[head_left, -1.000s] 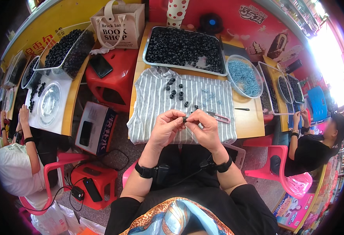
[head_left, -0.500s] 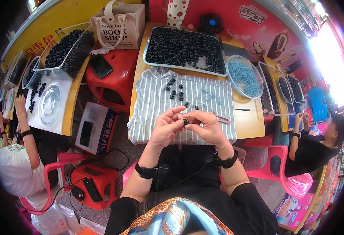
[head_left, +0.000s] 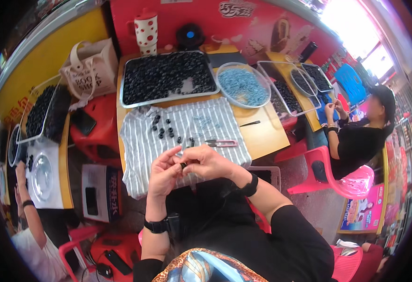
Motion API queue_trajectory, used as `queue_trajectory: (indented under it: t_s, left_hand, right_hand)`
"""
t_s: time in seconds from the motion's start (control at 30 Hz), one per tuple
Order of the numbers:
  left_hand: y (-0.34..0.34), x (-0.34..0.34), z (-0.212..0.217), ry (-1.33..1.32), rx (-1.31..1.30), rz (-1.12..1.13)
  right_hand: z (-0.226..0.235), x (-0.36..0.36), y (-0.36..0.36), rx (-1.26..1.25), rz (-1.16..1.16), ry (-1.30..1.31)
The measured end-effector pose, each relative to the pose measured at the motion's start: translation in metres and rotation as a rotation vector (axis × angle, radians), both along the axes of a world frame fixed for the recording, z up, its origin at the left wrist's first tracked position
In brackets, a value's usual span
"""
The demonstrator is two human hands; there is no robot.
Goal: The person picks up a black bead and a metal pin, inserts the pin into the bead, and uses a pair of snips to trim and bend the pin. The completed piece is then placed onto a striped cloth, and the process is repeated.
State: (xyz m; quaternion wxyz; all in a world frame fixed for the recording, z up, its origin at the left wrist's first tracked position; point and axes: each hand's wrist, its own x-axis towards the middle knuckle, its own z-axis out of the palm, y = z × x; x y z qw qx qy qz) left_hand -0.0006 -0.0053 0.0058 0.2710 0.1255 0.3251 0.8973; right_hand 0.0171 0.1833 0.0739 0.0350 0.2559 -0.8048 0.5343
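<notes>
My left hand [head_left: 162,173] and my right hand [head_left: 205,162] meet just in front of a grey striped cloth [head_left: 140,141] spread on the wooden table [head_left: 262,136]. Together their fingertips pinch a small black ring-shaped bead [head_left: 183,165]. Several loose black beads [head_left: 164,129] lie on the cloth beyond my hands, with a few pale blue bits [head_left: 203,122] beside them. A small pair of pink-handled snips [head_left: 221,143] rests on the cloth just past my right hand.
A metal tray of black beads [head_left: 168,77] and a round dish of blue beads [head_left: 243,87] sit at the table's far side. A person in black sits on a pink chair [head_left: 351,181] at right. Another person's arm [head_left: 30,216] works at the left table. Red stools stand below.
The view has swung so the table sits further left and higher. My hands stay together on the bead, slightly lower toward my lap.
</notes>
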Motion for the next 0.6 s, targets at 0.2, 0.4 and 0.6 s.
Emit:
queue_trajectory:
  t_s: [0.2,0.4,0.6]
  left_hand:
    - [0.008,-0.002,0.001,-0.007,0.013,0.05]
    - [0.002,-0.001,-0.003,-0.012,0.005,0.077]
    - [-0.004,-0.004,-0.008,-0.045,0.037,0.099]
  right_hand:
    - [0.023,0.015,0.116,0.048,-0.66,0.13]
    - [0.055,-0.004,0.264,0.353,-1.199,0.24]
    - [0.023,-0.021,0.135,0.248,-0.488,0.029]
